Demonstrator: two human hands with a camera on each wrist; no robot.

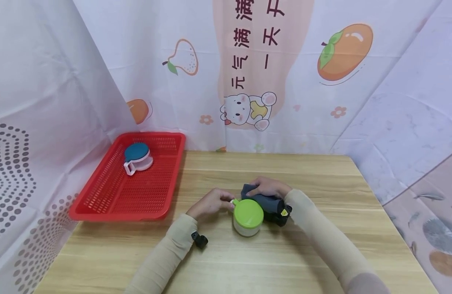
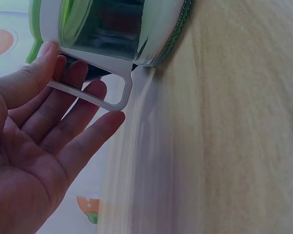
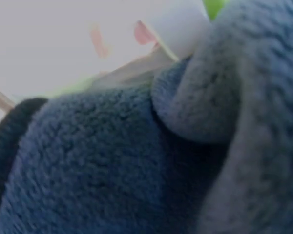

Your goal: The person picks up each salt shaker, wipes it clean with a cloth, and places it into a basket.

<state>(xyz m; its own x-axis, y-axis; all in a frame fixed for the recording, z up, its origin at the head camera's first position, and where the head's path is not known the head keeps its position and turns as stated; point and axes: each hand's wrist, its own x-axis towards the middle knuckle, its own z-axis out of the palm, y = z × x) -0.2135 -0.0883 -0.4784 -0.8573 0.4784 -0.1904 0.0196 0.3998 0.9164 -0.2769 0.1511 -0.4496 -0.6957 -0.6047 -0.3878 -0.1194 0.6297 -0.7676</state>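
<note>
A lidded jar (image 1: 248, 214) with a green lid, clear body and white handle stands on the table. My left hand (image 1: 212, 203) holds it from the left. In the left wrist view, the fingers pass through and behind the white handle (image 2: 127, 90), while the thumb lies at its top by the green lid. On the jar's far right side, my right hand (image 1: 270, 187) grips a dark blue-grey cloth (image 1: 268, 203) that lies against the jar. Fuzzy folds of that cloth (image 3: 88, 161) fill most of the right wrist view and hide the right fingers there.
A red plastic basket (image 1: 169, 196) sits at the table's left. Inside it is another jar (image 1: 136, 152) with a blue lid and white handle. The wooden table (image 1: 303, 265) ends at a printed curtain (image 1: 196, 102) behind.
</note>
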